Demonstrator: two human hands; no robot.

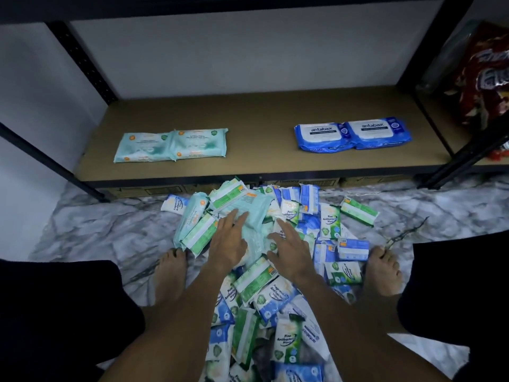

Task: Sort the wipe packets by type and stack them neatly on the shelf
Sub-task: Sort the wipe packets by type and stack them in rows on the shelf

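Head view shows your left hand [228,239] and right hand [289,248] both flat and spread, fingers straight, resting on a large teal packet [252,213] at the top of the pile [275,293] on the floor [91,232]; neither has a grip on anything yet. The packets look slick and loosely heaped, so lifting the teal one from flat palms could let it slip or drag its neighbours off the heap. The light is dim and several white packets differ mainly in green or blue print, so you could easily put one with the wrong type. On the shelf [261,111], a teal pair [172,146] lies at the left and a blue pair [352,135] well apart at the right, each side by side, not stacked. Your feet [169,274] hem the pile in, and snack bags [484,78] crowd the next bay to the right.
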